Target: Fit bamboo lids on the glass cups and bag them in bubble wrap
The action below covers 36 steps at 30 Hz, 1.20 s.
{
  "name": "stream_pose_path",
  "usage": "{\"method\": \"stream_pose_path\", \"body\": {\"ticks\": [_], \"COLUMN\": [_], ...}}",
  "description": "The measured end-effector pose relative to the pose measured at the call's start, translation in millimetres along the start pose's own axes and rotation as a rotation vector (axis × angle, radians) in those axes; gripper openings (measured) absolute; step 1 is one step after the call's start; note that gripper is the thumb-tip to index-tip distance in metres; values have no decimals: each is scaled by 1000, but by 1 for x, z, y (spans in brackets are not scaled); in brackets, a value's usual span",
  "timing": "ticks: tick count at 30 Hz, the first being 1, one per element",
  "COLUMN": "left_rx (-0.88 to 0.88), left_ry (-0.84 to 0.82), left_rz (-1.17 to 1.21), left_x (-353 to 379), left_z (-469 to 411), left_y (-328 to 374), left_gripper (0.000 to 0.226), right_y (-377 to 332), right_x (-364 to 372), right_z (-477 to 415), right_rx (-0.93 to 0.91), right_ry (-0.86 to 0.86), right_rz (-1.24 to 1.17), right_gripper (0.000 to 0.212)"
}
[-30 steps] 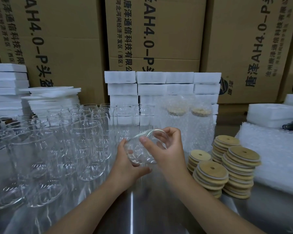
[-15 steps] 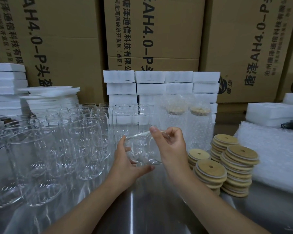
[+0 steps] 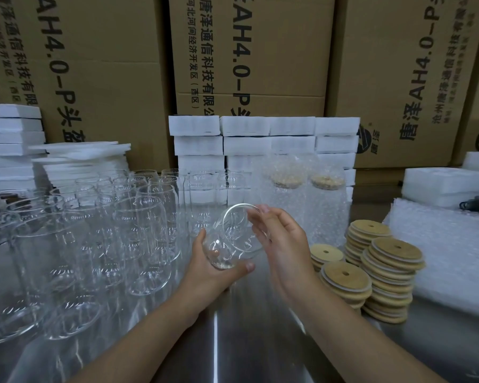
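Note:
A clear glass cup (image 3: 234, 236) is tilted above the steel table, mouth facing me and to the right. My left hand (image 3: 205, 275) cradles its base, thumb curled under it. My right hand (image 3: 284, 244) sits beside the rim with fingers spread and loosely bent; its fingertips touch the rim. Stacks of round bamboo lids (image 3: 382, 269) with centre holes stand to the right. Two lidded cups in bubble wrap bags (image 3: 302, 200) stand behind my hands.
Several empty glass cups (image 3: 94, 239) crowd the left of the table. A pile of bubble wrap bags (image 3: 451, 252) lies at the right. White foam blocks (image 3: 263, 145) and cardboard boxes (image 3: 249, 51) line the back.
My right hand has loosened from its grip over the cup's rim and opened out beside it. The cup has tipped so its mouth faces me more.

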<state>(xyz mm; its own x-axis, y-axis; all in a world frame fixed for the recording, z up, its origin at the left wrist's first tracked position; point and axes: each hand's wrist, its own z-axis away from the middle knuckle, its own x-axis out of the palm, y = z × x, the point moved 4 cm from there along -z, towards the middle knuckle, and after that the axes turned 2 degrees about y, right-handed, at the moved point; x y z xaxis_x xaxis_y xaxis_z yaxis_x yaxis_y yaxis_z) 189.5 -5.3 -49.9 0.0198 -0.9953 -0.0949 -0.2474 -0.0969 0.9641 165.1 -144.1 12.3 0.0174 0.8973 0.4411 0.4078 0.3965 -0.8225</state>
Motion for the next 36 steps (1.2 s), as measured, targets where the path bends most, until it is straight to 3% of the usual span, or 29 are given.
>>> {"method": "stream_pose_path", "body": {"ticks": [14,20,27,36], "left_rx": [-51,-94,-89,-158], "left_ry": [-24,-30,-65,-223], "left_rz": [154,148,149,308], "left_x": [1,-1,2,13], "left_z": [1,2,2,7], "left_y": [4,4,8,12], "left_gripper": [114,124,93,74], "right_y": [0,1,-3,-5], "right_x": [12,14,16,9], "right_z": [11,12,16,15], "right_rx": [30,1,-133,-260], "right_ry": [-283,-358,-275,-132], "right_rz": [170,265,445,556], "right_gripper": [32,42,53,37]}}
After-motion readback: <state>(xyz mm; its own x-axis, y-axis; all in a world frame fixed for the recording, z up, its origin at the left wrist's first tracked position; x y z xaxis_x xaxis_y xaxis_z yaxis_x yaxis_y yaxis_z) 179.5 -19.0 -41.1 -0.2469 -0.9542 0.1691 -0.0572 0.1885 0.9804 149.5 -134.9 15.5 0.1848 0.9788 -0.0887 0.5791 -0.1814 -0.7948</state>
